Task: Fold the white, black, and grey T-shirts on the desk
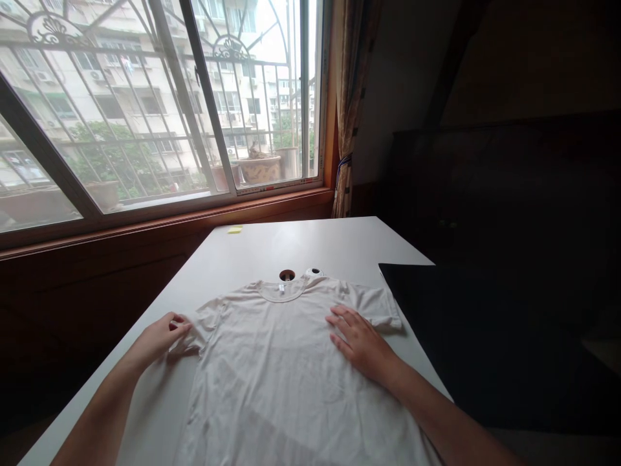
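A white short-sleeved T-shirt [286,349] lies spread on the white table, its round neckline pointing away from me. My left hand [162,335] is closed on the end of the left-side sleeve, thumb and fingers pinched together and the cloth slightly raised there. On the right side of the chest, my right hand [356,336] rests flat with its fingers spread. The other sleeve lies out flat beyond that hand. Wrinkles run down the body of the shirt, and its hem is out of view.
The white table [301,243] has a round hole [287,276] beyond the collar, with a white ring-shaped piece [315,272] beside it. Yellow sticky notes [235,230] lie near the far edge. A dark panel [485,343] borders the right side. Beyond are a window and a tied curtain [344,175].
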The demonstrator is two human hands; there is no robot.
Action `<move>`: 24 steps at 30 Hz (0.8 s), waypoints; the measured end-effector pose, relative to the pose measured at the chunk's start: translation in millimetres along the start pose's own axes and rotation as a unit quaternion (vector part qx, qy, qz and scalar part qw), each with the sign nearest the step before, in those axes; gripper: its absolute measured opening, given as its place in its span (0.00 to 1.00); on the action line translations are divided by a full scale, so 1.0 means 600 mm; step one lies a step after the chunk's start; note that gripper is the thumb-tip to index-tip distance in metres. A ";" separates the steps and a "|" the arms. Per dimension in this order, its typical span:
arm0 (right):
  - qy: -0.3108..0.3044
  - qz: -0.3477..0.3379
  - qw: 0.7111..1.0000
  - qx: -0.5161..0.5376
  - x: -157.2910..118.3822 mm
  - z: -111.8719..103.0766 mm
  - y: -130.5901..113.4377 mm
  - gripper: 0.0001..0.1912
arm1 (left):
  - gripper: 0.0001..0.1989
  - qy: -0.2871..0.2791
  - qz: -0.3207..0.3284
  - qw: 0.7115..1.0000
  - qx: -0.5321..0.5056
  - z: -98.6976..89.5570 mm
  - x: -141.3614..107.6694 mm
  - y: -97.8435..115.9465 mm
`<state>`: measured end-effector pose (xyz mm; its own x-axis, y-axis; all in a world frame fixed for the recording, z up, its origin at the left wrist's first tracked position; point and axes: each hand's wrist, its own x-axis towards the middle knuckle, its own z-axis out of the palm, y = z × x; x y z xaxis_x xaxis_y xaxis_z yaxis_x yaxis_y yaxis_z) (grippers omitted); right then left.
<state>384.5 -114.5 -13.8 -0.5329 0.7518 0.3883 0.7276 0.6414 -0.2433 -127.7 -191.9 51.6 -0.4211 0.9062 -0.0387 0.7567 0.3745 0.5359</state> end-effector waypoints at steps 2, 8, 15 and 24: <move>0.002 -0.001 1.000 0.001 0.000 0.000 0.000 0.20 | 0.31 -0.026 -0.010 0.999 -0.026 0.009 -0.010 0.003; -0.002 -0.001 1.000 0.007 0.000 -0.003 -0.001 0.20 | 0.37 -0.007 0.026 0.997 -0.074 0.017 -0.034 0.003; -0.001 0.003 1.000 0.007 -0.001 -0.001 0.000 0.20 | 0.44 -0.031 -0.013 0.968 -0.249 -0.025 -0.080 -0.008; -0.016 0.016 1.000 0.005 0.000 -0.001 0.001 0.20 | 0.26 0.116 0.087 0.983 0.114 0.003 -0.035 -0.077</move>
<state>384.9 -114.0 -13.4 -0.5233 0.7759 0.3524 0.7403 0.6187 -0.2630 -152.9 -227.7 26.4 -0.3575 0.9012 0.2450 0.9087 0.2751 0.3140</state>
